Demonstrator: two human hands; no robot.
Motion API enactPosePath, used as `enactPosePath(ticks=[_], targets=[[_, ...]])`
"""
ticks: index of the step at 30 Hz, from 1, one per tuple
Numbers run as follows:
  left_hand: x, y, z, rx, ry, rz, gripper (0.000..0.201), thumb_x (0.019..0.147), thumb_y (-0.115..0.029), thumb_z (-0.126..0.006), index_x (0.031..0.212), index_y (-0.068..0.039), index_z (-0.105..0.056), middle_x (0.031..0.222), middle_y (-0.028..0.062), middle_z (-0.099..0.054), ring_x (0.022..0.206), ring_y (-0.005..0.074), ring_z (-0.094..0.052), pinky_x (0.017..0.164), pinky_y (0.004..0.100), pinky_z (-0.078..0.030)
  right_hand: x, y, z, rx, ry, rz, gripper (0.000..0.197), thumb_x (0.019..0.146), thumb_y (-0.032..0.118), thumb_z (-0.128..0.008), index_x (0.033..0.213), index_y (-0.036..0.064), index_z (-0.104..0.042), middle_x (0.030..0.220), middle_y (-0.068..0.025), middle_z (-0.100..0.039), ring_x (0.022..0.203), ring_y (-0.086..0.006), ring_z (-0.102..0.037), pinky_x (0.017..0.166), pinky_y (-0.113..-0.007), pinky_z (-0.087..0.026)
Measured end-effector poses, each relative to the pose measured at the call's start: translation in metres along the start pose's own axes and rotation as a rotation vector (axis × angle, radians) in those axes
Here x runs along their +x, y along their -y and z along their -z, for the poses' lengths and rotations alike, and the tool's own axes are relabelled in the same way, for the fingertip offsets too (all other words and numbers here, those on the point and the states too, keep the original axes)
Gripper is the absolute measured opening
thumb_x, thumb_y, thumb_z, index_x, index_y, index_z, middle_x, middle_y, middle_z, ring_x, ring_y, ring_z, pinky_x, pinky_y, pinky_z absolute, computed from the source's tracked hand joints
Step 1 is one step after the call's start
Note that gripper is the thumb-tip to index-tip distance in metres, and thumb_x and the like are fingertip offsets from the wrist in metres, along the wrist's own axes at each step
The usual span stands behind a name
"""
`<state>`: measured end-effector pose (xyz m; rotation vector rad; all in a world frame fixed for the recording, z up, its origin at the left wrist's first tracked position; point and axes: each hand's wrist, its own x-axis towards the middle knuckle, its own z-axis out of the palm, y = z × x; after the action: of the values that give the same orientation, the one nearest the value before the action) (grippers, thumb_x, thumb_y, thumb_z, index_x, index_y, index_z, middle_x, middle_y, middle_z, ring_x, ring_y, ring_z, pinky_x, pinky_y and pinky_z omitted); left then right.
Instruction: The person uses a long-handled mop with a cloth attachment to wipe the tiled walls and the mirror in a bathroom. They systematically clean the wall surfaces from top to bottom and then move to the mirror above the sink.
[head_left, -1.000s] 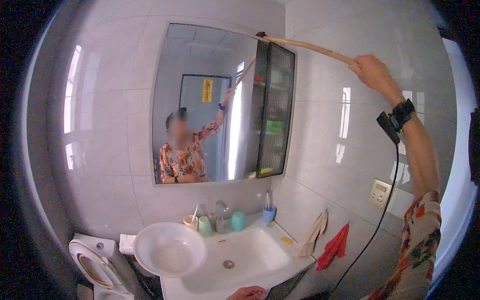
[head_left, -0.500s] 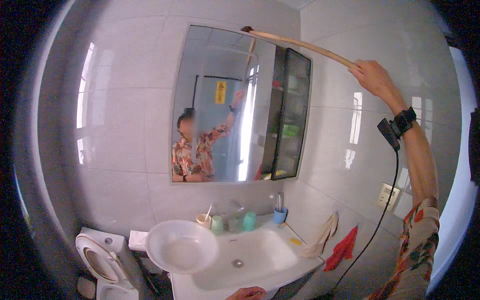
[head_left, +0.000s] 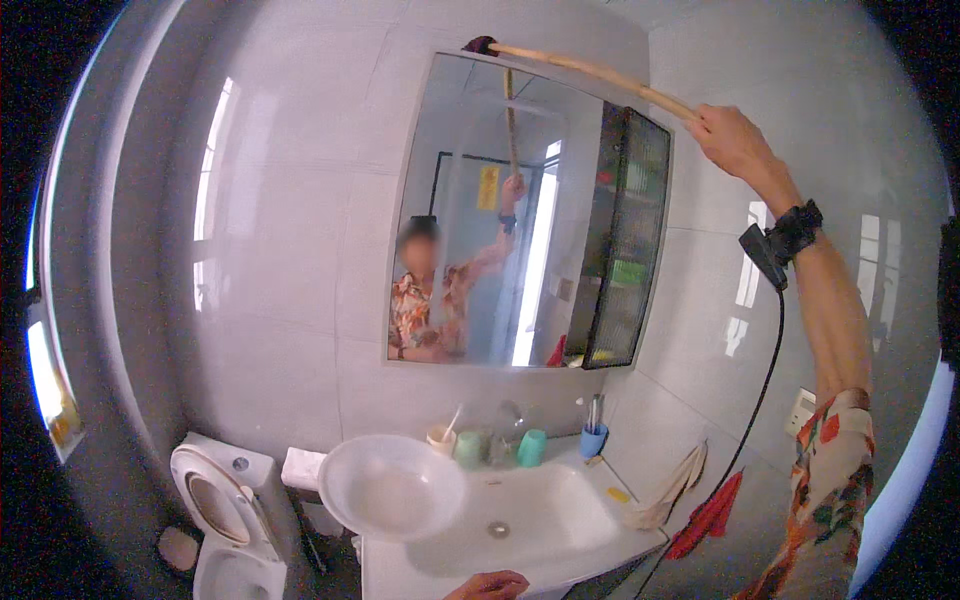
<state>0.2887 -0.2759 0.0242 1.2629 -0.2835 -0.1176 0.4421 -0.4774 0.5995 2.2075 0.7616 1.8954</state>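
A bathroom
Toilet (head_left: 222, 505), white washbasin (head_left: 545, 515) with cups (head_left: 533, 449) along its back, mirrored cabinet (head_left: 462, 185) above, glossy tiled walls (head_left: 295, 240).

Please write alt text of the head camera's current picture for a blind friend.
A raised right hand grips a wooden stick, its dark tip at a mirrored bathroom cabinet's top edge. The left hand shows low before a white sink, with a white basin at the sink's left and a toilet beyond.
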Motion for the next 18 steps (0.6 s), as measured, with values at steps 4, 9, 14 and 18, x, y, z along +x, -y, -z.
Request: enactPosePath(ticks=[4,9,14,18], targets=[[0.014,0.017,0.003,0.021,-0.005,-0.010,0.030,0.084,-0.031,-0.054,0.096,-0.004,-0.057,0.077,-0.0006,-0.052,0.067,0.0093,-0.047,0.059,0.0250,-0.041,0.007,-0.003,-0.009,0.048,-0.027,0.027,0.033,0.085,0.032,-0.043,0.083,0.0016,-0.055,0.072,-0.0187,-0.056,0.069,-0.0358,-0.054,0.062,-0.043,-0.042],[0.012,0.005,-0.003,0.106,0.057,-0.006,0.030,0.084,-0.032,-0.054,0.095,-0.004,-0.057,0.075,-0.0011,-0.052,0.066,0.0091,-0.047,0.060,0.0249,-0.041,0.015,0.006,-0.007,0.054,-0.010,0.036,0.032,0.085,0.031,-0.043,0.083,0.0023,-0.055,0.073,-0.0187,-0.057,0.069,-0.0355,-0.054,0.060,-0.043,-0.041],[0.014,0.006,-0.008,0.115,0.067,-0.028,0.030,0.084,-0.033,-0.054,0.092,-0.004,-0.057,0.073,-0.0009,-0.051,0.065,0.0091,-0.045,0.059,0.0245,-0.040,0.034,0.005,-0.017,0.078,-0.067,0.087,0.031,0.084,0.030,-0.043,0.081,0.0020,-0.055,0.074,-0.0186,-0.057,0.069,-0.0353,-0.054,0.061,-0.043,-0.041],[0.012,-0.003,-0.019,0.143,0.025,-0.013,0.031,0.084,-0.034,-0.053,0.091,-0.004,-0.057,0.072,-0.0008,-0.050,0.065,0.0096,-0.044,0.058,0.0249,-0.038,0.042,0.014,-0.016,0.079,-0.054,0.097,0.032,0.085,0.032,-0.042,0.082,0.0020,-0.055,0.075,-0.0186,-0.058,0.069,-0.0357,-0.054,0.061,-0.043,-0.042]])
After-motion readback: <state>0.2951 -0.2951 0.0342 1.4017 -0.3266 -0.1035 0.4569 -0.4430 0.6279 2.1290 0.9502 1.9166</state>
